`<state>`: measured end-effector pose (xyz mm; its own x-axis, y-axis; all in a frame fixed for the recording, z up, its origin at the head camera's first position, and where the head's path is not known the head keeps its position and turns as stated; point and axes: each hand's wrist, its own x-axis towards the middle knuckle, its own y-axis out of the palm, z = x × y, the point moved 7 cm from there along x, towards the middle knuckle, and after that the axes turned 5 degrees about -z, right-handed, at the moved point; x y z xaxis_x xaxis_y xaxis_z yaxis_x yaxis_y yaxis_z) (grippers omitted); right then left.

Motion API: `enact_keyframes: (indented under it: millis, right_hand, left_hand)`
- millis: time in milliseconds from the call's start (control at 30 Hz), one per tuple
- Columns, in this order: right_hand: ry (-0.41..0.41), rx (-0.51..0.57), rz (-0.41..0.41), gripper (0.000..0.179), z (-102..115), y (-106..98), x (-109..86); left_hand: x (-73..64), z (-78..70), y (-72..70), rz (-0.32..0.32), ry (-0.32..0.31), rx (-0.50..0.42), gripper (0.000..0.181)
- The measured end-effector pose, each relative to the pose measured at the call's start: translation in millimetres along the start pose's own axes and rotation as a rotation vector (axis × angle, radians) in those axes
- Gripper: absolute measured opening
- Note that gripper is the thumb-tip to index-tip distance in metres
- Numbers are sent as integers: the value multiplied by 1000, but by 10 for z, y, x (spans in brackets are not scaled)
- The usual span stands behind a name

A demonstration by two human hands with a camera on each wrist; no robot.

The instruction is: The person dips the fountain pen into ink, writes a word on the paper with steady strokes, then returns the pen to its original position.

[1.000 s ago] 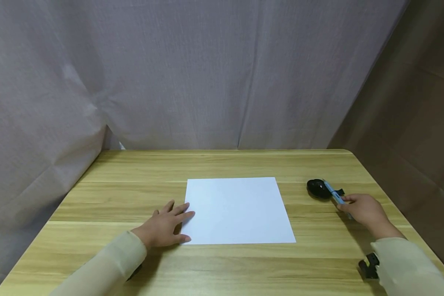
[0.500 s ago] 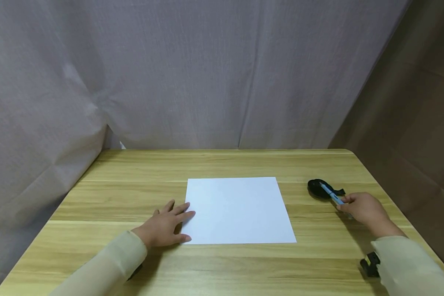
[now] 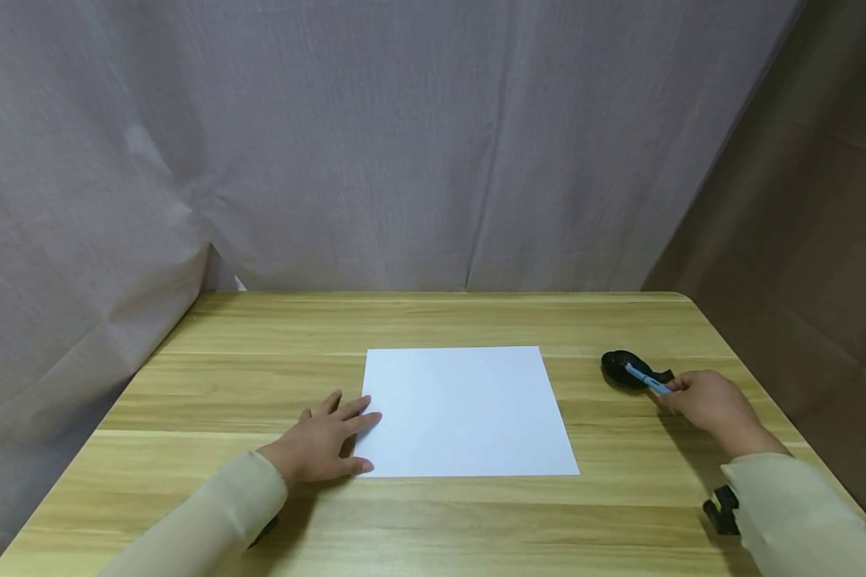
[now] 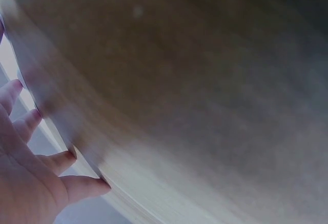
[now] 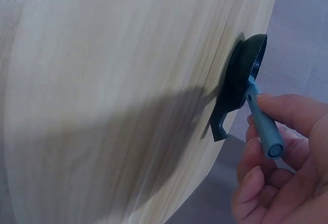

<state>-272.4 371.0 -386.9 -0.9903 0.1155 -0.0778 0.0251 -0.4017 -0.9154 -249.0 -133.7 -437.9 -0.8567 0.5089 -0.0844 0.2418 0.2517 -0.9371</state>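
In the head view, my left hand (image 3: 325, 442) rests with fingers spread across the left edge of a white sheet of paper (image 3: 465, 413). The left wrist view shows this hand's spread fingers (image 4: 84, 188) along the sheet's edge. Over at the right, my right hand (image 3: 710, 405) pinches a light blue pen (image 3: 648, 378) between thumb and fingers. The pen slants down with its far end in a small black dish (image 3: 613, 365) that has a short handle. In the right wrist view the pen (image 5: 265, 131) meets the dish (image 5: 240, 75); its tip is hidden inside.
A wooden table (image 3: 462, 529) carries everything, its rounded far corner behind the dish. Grey cloth (image 3: 375, 144) hangs behind and at the left, and brown cloth (image 3: 830, 240) at the right. A black wrist device (image 3: 722, 510) sits under my right sleeve.
The pen's far end has come down from above the dish into it, and my right hand has risen slightly. My left hand and the paper have stayed put.
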Motion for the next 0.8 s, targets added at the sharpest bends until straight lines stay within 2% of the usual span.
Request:
enact_keyframes:
  millis: [333,800]
  right_hand:
    - [1,26,0,34,49,-28,-23]
    - [-12,62,-71,39,42,-28,-59]
  left_hand:
    - [6,-5,7,2,0,1,73]
    - [-8,-5,1,-5,5,-6,73]
